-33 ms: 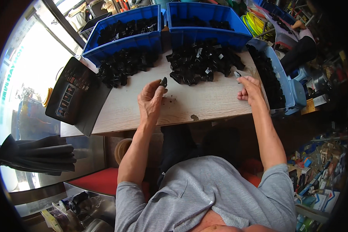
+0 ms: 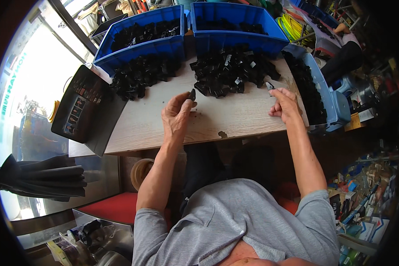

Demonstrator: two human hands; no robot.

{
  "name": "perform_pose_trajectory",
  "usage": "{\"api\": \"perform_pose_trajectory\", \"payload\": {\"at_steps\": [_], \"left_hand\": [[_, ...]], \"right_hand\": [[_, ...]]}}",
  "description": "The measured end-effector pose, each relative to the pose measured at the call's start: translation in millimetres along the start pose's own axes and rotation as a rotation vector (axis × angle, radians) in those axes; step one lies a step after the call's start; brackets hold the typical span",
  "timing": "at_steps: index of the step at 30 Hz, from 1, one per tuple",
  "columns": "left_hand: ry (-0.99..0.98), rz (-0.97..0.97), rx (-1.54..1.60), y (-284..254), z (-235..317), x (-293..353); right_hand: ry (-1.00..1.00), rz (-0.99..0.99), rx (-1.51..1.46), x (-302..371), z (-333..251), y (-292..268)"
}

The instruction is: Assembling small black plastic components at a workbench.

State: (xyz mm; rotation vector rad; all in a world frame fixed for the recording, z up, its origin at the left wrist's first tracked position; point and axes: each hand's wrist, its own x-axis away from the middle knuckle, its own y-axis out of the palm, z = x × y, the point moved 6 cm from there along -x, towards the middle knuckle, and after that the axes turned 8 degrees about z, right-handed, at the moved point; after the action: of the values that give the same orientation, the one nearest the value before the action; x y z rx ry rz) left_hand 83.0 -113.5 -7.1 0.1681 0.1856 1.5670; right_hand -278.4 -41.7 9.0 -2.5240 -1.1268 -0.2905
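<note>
My left hand (image 2: pixel 177 114) is over the middle of the table (image 2: pixel 235 113), its thumb and fingers pinching a small black plastic part (image 2: pixel 192 94). Farther right, near the table's right side, my right hand (image 2: pixel 284 104) is closed around a small tool with a pointed grey and black tip (image 2: pixel 269 86); the rest of it is hidden in the fingers. Just beyond the hands lies a heap of black plastic parts (image 2: pixel 230 73), a few with pale faces. A second heap of such parts (image 2: pixel 144 75) is spread to the left.
Two blue bins (image 2: pixel 142 52) (image 2: pixel 239 39) with black parts stand along the far edge. A lighter blue bin (image 2: pixel 337 106) of parts is at the right edge. On the left, a dark folding panel (image 2: pixel 84 102) leans upright. Mixed clutter (image 2: pixel 363 195) covers the lower right.
My left hand has shifted slightly right with the black part. My right hand has moved a little left with the tool, so the two are closer together.
</note>
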Motion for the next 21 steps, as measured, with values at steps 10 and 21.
{"api": "perform_pose_trajectory", "payload": {"at_steps": [10, 21], "left_hand": [[-0.041, -0.137, 0.163, 82.3, -23.9, 23.9], [0.705, -0.424, -0.626, 78.2, 11.7, 27.4]], "right_hand": [[-0.072, -0.533, -0.154, 76.5, 3.3, 99.2], [-0.037, -0.496, 0.155, 79.8, 2.3, 113.6]]}}
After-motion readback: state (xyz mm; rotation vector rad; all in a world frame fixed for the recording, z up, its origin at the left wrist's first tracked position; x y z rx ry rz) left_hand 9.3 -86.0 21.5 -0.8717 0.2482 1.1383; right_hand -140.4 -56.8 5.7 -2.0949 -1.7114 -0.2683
